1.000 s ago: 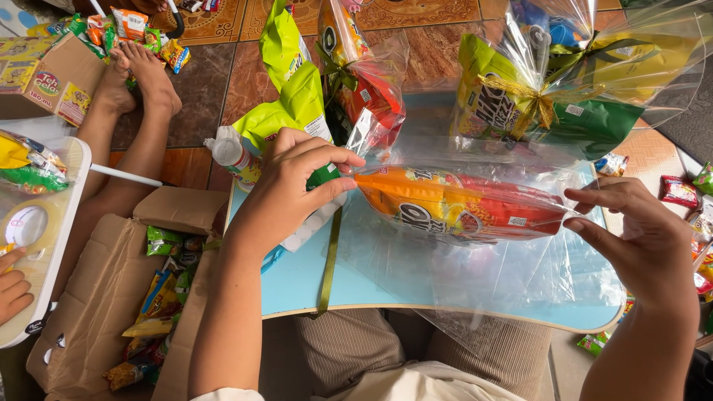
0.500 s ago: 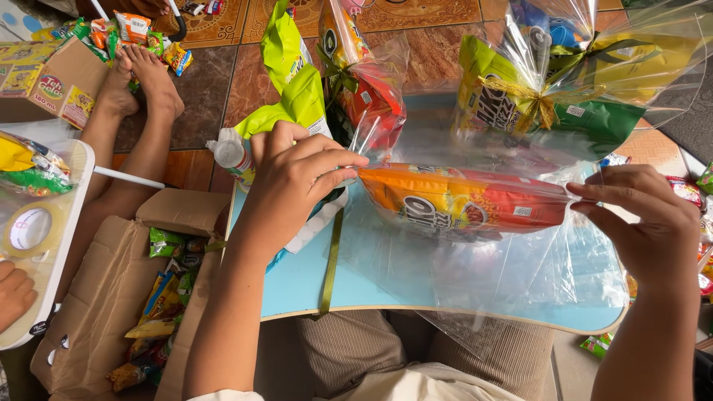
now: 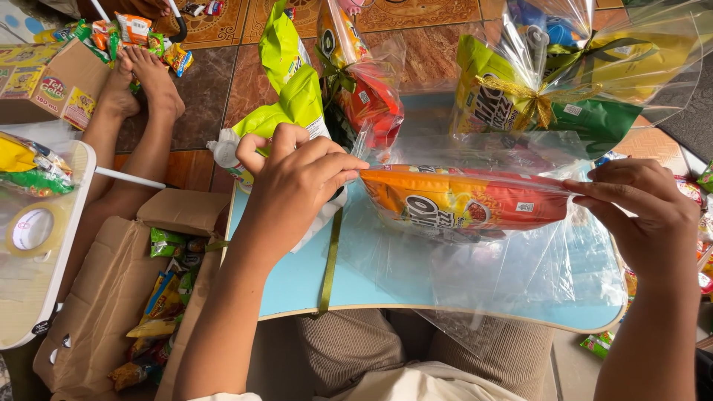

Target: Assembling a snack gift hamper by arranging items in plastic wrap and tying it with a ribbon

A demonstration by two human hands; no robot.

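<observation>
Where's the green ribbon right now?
In the head view, the green ribbon lies on the light blue table, left of centre, under the left hand and beside the clear cellophane.

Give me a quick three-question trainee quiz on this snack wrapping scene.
1. True or false: the left hand and right hand pinch opposite ends of the clear cellophane around the orange snack packet.
2. What colour is the lap table?
3. The cardboard box of snacks sits: A on the person's left, B on the person's right.

Key: 1 true; 2 light blue; 3 A.
</observation>
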